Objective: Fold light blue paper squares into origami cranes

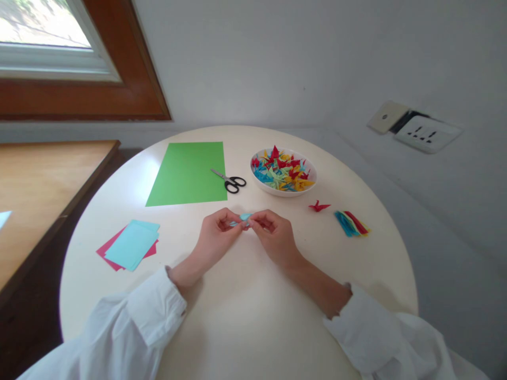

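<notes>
Between my fingertips, over the middle of the round table, is a small piece of folded light-blue paper. My left hand pinches it from the left, thumb against fingers. My right hand pinches it from the right, and the two sets of fingertips meet. Much of the paper is hidden by the fingers, so its exact shape cannot be made out. A red paper crane lies on the table to the right of my right hand. Beyond my hands stands a white bowl full of colourful paper cranes.
Black-handled scissors rest partly on a green paper sheet. Light-blue paper pieces overlap pink ones at left. Folded coloured paper strips lie at right. A wall with a socket borders the round table.
</notes>
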Demonstrator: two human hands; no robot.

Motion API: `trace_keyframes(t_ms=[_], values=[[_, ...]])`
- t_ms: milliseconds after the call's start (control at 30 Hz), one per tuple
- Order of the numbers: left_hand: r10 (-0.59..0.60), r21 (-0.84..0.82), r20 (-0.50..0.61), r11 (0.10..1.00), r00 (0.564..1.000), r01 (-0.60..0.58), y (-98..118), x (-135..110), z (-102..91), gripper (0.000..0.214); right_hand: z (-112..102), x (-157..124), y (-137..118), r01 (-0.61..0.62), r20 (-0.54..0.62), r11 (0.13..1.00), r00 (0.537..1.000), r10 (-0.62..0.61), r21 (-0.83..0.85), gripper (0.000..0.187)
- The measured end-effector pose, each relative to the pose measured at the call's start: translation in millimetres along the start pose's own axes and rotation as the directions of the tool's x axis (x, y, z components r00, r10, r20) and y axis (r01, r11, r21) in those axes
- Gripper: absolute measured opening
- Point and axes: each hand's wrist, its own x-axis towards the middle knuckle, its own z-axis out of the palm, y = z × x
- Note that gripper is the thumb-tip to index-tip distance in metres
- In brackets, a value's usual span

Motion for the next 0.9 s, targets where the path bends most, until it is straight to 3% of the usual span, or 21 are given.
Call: trace_keyframes(t_ms=[300,467,633,767,900], values=[[0.023,-0.041,0.025,0.999,0.999,-0.022,-0.2,0.6,0.1,0.017,1.3,-0.8,-4.4,0.001,-0.008,1.000,1.000,0.000,0.022,0.010],[0.033,-0.090,0.046,0.996,0.998,-0.029,-0.3,0.4,0.2,0.021,2.2,-0.8,-4.0,0.002,-0.049,0.997,0.999,0.002,0.078,0.022],[-0.017,-0.105,0.090,0.994,0.996,0.026,4.7,-1.1,-0.6,0.025,1.0,0.3,-4.0,-0.001,-0.025,0.998,1.000,0.002,0.058,0.023],[-0.056,-0.004,0.136,0.998,0.989,0.057,5.5,-1.3,-1.2,0.026,0.4,0.4,-3.8,0.004,0.003,0.998,1.000,-0.004,0.060,0.023],[-0.037,0.158,0.147,0.987,0.988,0.014,0.3,-1.3,-2.1,0.026,0.5,0.2,-2.4,0.001,0.008,0.998,1.000,-0.002,0.058,0.023]])
